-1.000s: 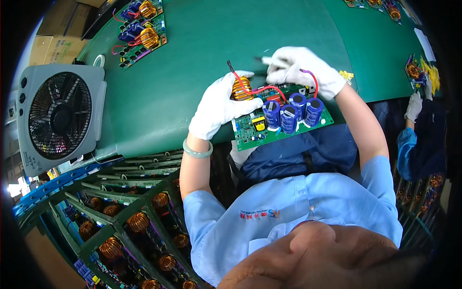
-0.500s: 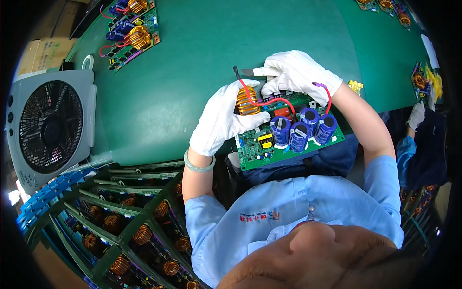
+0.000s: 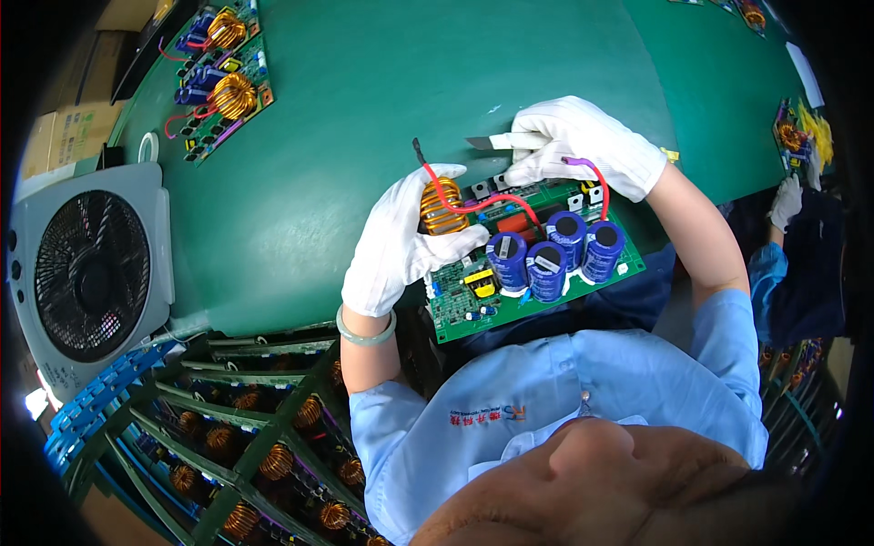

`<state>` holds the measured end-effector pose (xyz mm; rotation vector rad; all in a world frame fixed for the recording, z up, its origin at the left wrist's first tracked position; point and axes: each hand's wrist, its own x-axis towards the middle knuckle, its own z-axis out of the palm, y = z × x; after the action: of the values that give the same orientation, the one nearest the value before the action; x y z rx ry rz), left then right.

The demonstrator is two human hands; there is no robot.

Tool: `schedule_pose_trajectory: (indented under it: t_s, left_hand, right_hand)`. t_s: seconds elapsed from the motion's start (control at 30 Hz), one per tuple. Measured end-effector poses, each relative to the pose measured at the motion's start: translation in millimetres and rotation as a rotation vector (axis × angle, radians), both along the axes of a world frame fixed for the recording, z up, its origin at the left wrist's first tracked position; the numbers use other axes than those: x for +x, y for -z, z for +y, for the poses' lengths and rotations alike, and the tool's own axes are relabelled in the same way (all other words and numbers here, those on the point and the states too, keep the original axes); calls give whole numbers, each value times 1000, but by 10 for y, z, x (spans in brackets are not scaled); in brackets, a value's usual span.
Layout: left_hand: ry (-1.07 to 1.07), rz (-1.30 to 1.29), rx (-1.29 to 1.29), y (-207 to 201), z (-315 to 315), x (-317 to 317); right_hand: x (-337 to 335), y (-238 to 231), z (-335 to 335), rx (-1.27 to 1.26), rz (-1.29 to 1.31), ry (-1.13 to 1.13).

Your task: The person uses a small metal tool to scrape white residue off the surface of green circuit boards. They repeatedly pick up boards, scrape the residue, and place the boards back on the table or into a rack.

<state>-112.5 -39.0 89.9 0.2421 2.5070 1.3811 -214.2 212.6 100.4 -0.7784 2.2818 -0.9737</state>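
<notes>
A green circuit board (image 3: 510, 305) with three blue capacitors (image 3: 551, 255) lies at the near edge of the green table, partly over my lap. My left hand (image 3: 401, 241), in a white glove, grips the copper coil (image 3: 442, 211) at the board's left end. A red wire (image 3: 473, 205) runs from the coil across the board. My right hand (image 3: 583, 146), also gloved, holds a small white-handled blade tool (image 3: 496, 141) above the board's far edge, with a purple wire (image 3: 592, 177) looping under it.
A grey box fan (image 3: 91, 273) stands at the left. A rack of more boards with copper coils (image 3: 246, 428) sits below the table edge. Another circuit board (image 3: 218, 77) lies at the far left of the green mat (image 3: 364, 109). A co-worker's gloved hand (image 3: 787, 200) is at the right.
The board and both hands have shifted slightly nearer and rightward in view. The right hand has moved the blade tool up past the board's far edge.
</notes>
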Motion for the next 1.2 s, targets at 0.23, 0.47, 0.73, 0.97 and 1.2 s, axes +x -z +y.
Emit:
schedule_pose_trajectory:
  t_s: [0.23,0.47,0.73,0.97,1.2]
  left_hand:
    - [-53,-153,84,22,-4,-4]
    - [-54,-123,89,68,-1,2]
    - [-40,-55,128,183,-44,16]
    - [-108,-188,218,132,-15,58]
    - [-114,-229,278,137,-4,78]
  right_hand:
    - [-79,203,39,49,61,18]
    - [-92,75,372,131,-97,29]
    - [-131,275,435,117,269,-60]
    - [-1,91,410,-31,78,16]
    - [210,-134,354,-125,77,-191]
